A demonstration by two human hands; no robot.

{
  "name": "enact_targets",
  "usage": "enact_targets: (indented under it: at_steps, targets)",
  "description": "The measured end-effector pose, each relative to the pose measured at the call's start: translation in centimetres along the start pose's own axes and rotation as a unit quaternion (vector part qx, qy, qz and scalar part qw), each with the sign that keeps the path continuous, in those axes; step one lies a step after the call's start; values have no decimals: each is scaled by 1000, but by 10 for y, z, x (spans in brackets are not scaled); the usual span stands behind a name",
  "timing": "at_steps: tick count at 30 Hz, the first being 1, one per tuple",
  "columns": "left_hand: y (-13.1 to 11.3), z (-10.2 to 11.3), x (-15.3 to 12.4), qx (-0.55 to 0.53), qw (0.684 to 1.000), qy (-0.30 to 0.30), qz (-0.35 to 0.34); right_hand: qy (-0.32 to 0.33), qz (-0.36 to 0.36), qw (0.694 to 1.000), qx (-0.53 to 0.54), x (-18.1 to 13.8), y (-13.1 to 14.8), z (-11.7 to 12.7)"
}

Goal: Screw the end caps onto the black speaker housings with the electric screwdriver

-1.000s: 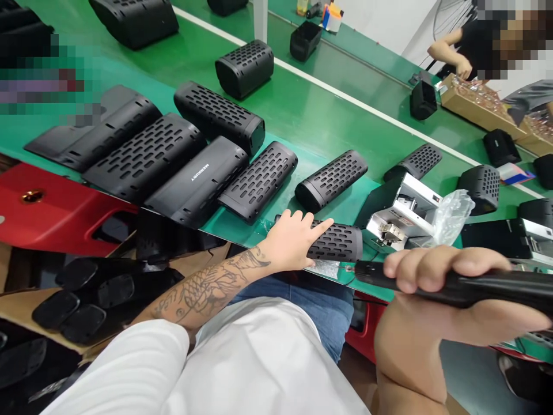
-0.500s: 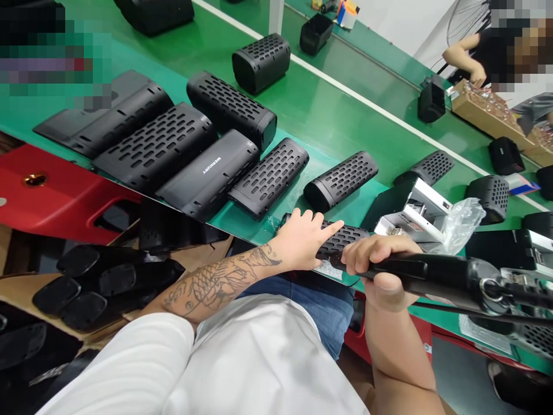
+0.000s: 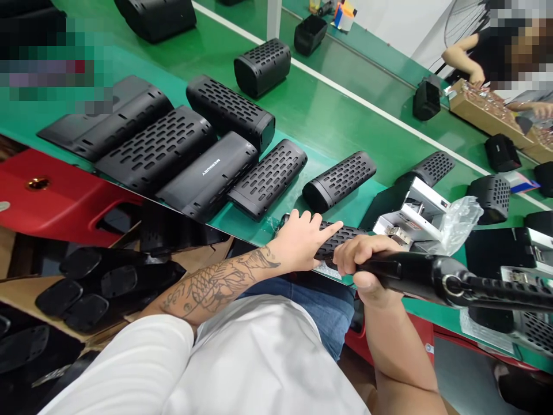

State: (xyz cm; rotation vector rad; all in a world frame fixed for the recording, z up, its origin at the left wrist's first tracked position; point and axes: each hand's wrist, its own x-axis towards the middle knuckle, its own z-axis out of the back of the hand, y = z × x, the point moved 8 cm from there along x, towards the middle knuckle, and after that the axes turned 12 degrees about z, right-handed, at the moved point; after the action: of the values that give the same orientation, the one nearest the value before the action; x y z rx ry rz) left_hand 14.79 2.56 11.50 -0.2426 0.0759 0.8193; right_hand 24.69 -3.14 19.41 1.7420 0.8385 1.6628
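My left hand [image 3: 302, 242] rests on a black perforated speaker shell [image 3: 341, 237] lying at the near edge of the green bench [image 3: 311, 115], fingers curled over it and the index finger stretched along its top. My right hand [image 3: 367, 262] is wrapped round the black handle of an electric screwdriver [image 3: 436, 276], whose body and cable run off to the right. The tool's tip is hidden behind my fingers, close to the shell's near side.
Several more black speaker shells [image 3: 263, 178] lie in a row on the bench, one marked with white lettering. A metal fixture [image 3: 415, 216] and a clear plastic bag [image 3: 458, 222] sit right of my hands. Black end caps [image 3: 99, 282] fill a box at lower left. Another person [image 3: 470, 57] works far right.
My right hand has brought the screwdriver leftward and down from the right, up against the shell under my left hand. The left hand has stayed on the shell.
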Motion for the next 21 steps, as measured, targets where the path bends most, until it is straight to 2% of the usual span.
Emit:
enact_targets:
  at_steps: [3,6,8,10,12,15,18,21]
  targets:
    - [1,-1,0,-2,1000,-8,6,-55,15,998,-25,8,14,19]
    - [1,-1,0,-6,1000,-15,3,-154,76,981,-96,21,34,70]
    - [1,-1,0,-5,1000,-14,2,-271,148,929,-206,21,48,117]
    - [1,-2,0,-4,1000,-13,2,-361,164,872,-287,14,50,156]
    - [1,-3,0,-3,1000,-11,2,-388,133,858,-310,10,38,180]
    - [0,-4,0,-3,1000,-12,0,-388,112,861,-307,1,26,191]
    - [2,-2,-2,0,1000,-12,-16,-385,105,866,-301,-8,24,187]
    - [5,3,-9,-10,998,-23,-65,-378,91,871,-299,-12,27,181]
